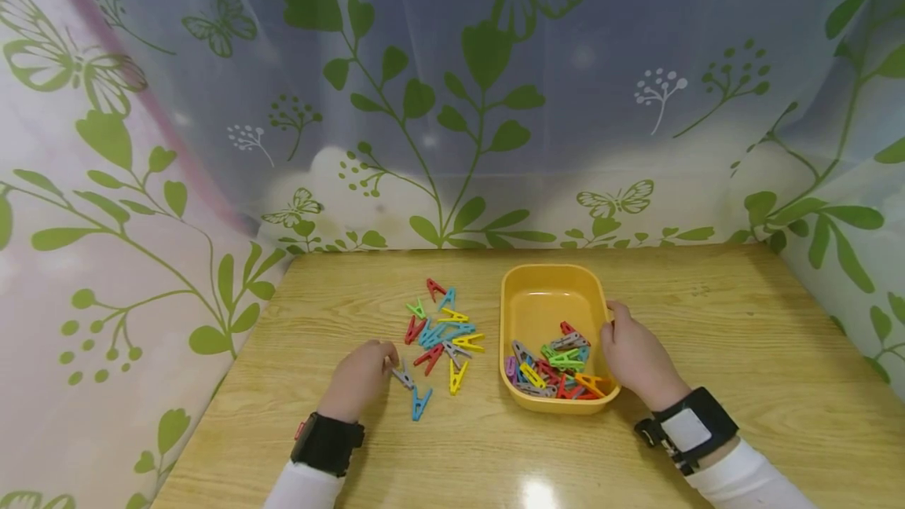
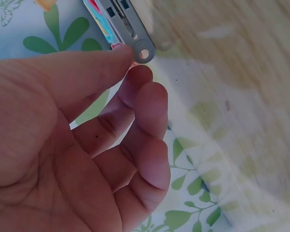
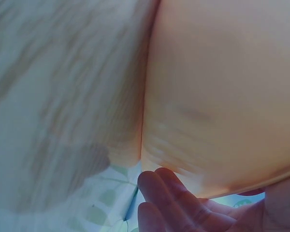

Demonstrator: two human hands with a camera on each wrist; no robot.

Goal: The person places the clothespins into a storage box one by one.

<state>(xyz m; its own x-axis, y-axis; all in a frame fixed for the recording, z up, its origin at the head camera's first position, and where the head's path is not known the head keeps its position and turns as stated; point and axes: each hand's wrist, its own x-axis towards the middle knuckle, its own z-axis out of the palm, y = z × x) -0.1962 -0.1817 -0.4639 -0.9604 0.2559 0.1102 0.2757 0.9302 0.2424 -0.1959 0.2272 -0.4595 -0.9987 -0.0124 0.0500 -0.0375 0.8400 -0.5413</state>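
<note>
My left hand (image 1: 358, 379) pinches the end of a grey clothespin (image 1: 404, 375) between thumb and forefinger, low over the table. In the left wrist view that grey clothespin (image 2: 130, 31) sits at the thumb tip, and the other fingers curl loosely below. A blue clothespin (image 1: 420, 404) lies just beside it. My right hand (image 1: 643, 356) grips the right side of a yellow plastic basket (image 1: 553, 269); in the right wrist view its fingers (image 3: 171, 195) are against the outer wall. Clothespins of several colours (image 1: 558, 364) lie heaped in the basket's near half.
A loose pile of red, blue, yellow, green and grey clothespins (image 1: 441, 334) spreads between the left hand and the basket. All stand on a wooden table (image 1: 749, 320). A curtain printed with leaves and butterflies (image 1: 438, 124) hangs along the table's back and sides.
</note>
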